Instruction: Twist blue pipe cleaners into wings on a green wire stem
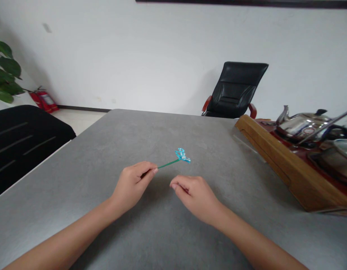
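Blue craft flower (182,155) is in my left hand (131,186); head cam is the only view. Left fingers (147,169) are pinching the bottom end of its green stem (168,164), with the flower held out over the grey desk (77,180). Can't tell how high. Head points up and to the right, away from me. Right hand (197,198) is just beside it, with right fingers (180,183) curled together and nothing visible in them. They aren't touching the stem or the left hand.

Risks:
- Grip is only at the stem's end, so the head has a long lever. A slip or roll at the fingertips could tip it onto the desk.
- Stem looks thin, so squeezing hard could kink it at the pinch.
- Right hand is close under the stem, and a careless move could knock it.
- If it drops and rolls right, it could reach the wooden tea tray (286,165) and steel kettle (302,125).

Flower looks like shiny blue twisted loops with a paler centre. Too small to resolve further. Stem looks straight, no visible bend.
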Demonstrator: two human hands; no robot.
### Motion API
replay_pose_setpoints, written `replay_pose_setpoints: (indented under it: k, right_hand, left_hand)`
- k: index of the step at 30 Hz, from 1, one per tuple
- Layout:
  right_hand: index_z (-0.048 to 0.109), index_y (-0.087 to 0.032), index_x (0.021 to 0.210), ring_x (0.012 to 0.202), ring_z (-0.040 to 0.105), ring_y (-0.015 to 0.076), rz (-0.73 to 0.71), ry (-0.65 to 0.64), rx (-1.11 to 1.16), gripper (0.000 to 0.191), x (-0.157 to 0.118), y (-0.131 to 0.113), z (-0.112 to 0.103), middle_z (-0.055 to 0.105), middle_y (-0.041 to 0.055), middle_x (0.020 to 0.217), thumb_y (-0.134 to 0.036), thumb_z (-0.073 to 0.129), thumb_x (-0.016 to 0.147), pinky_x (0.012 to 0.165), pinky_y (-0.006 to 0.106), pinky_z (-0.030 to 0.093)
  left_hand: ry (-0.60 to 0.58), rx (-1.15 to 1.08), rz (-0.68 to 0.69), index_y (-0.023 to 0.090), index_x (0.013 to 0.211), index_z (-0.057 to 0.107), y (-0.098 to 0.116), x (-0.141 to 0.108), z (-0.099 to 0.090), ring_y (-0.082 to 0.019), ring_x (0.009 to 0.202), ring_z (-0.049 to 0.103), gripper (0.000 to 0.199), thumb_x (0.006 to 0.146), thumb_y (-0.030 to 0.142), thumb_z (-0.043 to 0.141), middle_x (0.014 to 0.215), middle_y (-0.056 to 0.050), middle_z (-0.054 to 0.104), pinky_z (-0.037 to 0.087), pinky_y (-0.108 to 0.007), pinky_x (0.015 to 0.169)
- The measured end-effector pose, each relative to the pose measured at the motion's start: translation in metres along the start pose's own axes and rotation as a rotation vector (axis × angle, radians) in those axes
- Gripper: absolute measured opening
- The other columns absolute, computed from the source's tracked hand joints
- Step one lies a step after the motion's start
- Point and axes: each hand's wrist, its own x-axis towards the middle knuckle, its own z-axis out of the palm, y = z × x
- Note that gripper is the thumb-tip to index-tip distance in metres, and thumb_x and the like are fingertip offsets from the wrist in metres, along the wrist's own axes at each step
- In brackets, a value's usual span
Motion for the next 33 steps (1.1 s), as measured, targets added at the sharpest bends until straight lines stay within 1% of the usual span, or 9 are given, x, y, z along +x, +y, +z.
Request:
replay_pose_setpoints:
  k: [4,8,13,16,18,21,23,28,33]
  right_hand:
    - [0.066,-0.02,0.078,0.054,0.049,0.0101,0.05,-0.005,0.094,0.02,0.003,0.006,0.001,0.058,-0.0032,0.06,-0.02,0.048,0.088,0.053,0.022,0.031]
    - [0.066,-0.019,0.076,0.051,0.044,0.0095,0.115,-0.012,0.234,0.02,0.008,0.018,0.005,0.053,-0.0039,0.055,-0.024,0.05,0.086,0.05,0.021,0.028]
    - [0.065,-0.018,0.073,0.06,0.049,0.0114,0.138,0.021,0.404,0.021,0.011,0.034,0.008,0.057,-0.0014,0.064,-0.029,0.052,0.084,0.058,0.023,0.036]
    - [0.065,-0.017,0.072,0.063,0.051,0.0125,0.138,0.038,0.457,0.02,0.014,0.037,0.005,0.058,-0.0007,0.065,-0.032,0.056,0.082,0.059,0.024,0.038]
    - [0.066,-0.017,0.072,0.062,0.051,0.0127,0.148,0.023,0.501,0.023,0.016,0.039,0.003,0.059,0.0001,0.065,-0.036,0.057,0.081,0.057,0.024,0.037]
    - [0.066,-0.015,0.073,0.058,0.049,0.0122,0.217,0.017,0.583,0.028,0.019,0.043,0.002,0.058,0.0005,0.062,-0.042,0.06,0.078,0.053,0.024,0.036]
    - [0.067,-0.016,0.074,0.059,0.05,0.0129,0.221,0.026,0.602,0.029,0.021,0.046,0.001,0.058,0.0008,0.062,-0.044,0.062,0.076,0.054,0.024,0.037]
    - [0.066,-0.017,0.074,0.067,0.054,0.0138,0.138,0.022,0.567,0.023,0.021,0.044,-0.01,0.062,0.001,0.069,-0.038,0.059,0.079,0.064,0.026,0.04]
    - [0.065,-0.017,0.073,0.063,0.05,0.0119,0.108,-0.004,0.5,0.02,0.019,0.037,-0.022,0.059,-0.0006,0.066,-0.032,0.057,0.082,0.061,0.023,0.037]
  left_hand:
    - [-0.008,-0.071,-0.038,0.018,0.081,0.065,0.0,0.002,0.0,-0.011,0.066,0.056,0.021,0.091,0.029,0.05,0.071,0.002,0.063,0.041,-0.02,0.063]
    - [-0.052,-0.142,-0.031,0.017,0.079,0.064,0.003,0.002,0.0,-0.011,0.065,0.055,0.022,0.09,0.03,0.05,0.069,0.001,0.061,0.041,-0.02,0.062]
    - [-0.132,-0.2,0.047,0.017,0.081,0.066,0.008,0.003,-0.002,-0.01,0.062,0.054,0.021,0.091,0.027,0.05,0.067,0.001,0.06,0.039,-0.02,0.06]
    - [-0.207,-0.21,0.12,0.017,0.082,0.066,0.01,0.002,-0.004,-0.01,0.062,0.053,0.023,0.092,0.026,0.048,0.066,0.001,0.057,0.039,-0.02,0.06]
    - [-0.272,-0.187,0.175,0.017,0.082,0.064,0.011,0.001,-0.005,-0.01,0.062,0.052,0.023,0.093,0.025,0.046,0.066,0.001,0.055,0.039,-0.02,0.061]
    - [-0.363,-0.114,0.25,0.017,0.086,0.063,0.011,0.001,-0.006,-0.01,0.063,0.05,0.022,0.095,0.025,0.044,0.067,0.001,0.054,0.037,-0.021,0.061]
    - [-0.405,-0.057,0.29,0.016,0.086,0.062,0.012,0.001,-0.006,-0.01,0.063,0.049,0.023,0.096,0.024,0.042,0.067,0.001,0.052,0.035,-0.021,0.061]
    - [-0.479,0.075,0.366,0.016,0.086,0.06,0.013,0.002,-0.007,-0.01,0.063,0.048,0.026,0.097,0.023,0.037,0.067,0.001,0.049,0.032,-0.022,0.059]
    - [-0.494,0.229,0.409,0.017,0.083,0.058,0.014,0.001,-0.008,-0.011,0.061,0.047,0.027,0.096,0.02,0.036,0.066,0.001,0.048,0.03,-0.025,0.057]
